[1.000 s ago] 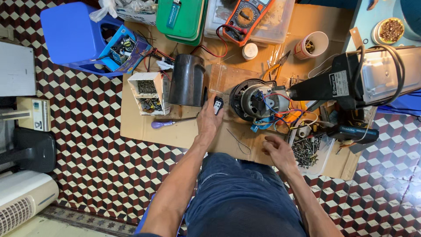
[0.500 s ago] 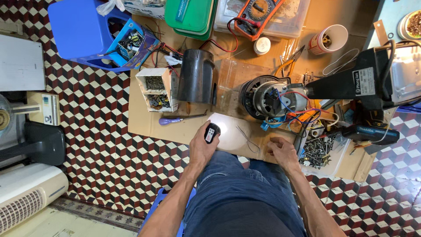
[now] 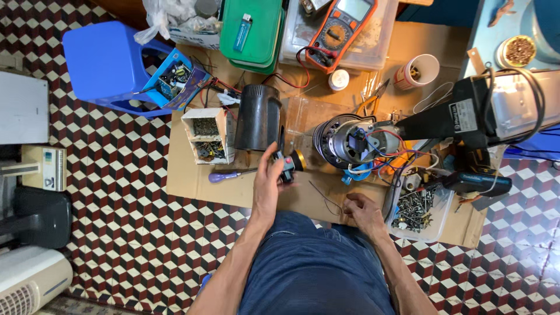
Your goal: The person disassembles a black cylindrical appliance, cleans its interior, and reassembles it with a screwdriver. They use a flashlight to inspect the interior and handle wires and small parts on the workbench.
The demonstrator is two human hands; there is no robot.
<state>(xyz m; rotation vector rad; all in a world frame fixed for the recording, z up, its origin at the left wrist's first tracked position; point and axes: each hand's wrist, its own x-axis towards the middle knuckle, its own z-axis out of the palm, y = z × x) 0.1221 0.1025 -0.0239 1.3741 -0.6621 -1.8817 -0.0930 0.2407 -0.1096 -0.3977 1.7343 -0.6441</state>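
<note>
While our left hand (image 3: 269, 178) grips a small black boxy switch (image 3: 287, 166), our right hand (image 3: 360, 211) rests loosely curled, holding nothing, on matte brown cardboard (image 3: 192, 186).

Two hands: left hand (image 3: 269, 185), right hand (image 3: 363, 211). One small black switch part (image 3: 286, 165). One black cylinder (image 3: 257, 117). One motor (image 3: 349, 140). One purple-handled screwdriver (image 3: 228, 175). One multimeter (image 3: 339, 27). One green case (image 3: 251, 28). One blue stool (image 3: 108, 62). One paper cup (image 3: 418, 70). One clear tray of screws (image 3: 417, 208).
</note>
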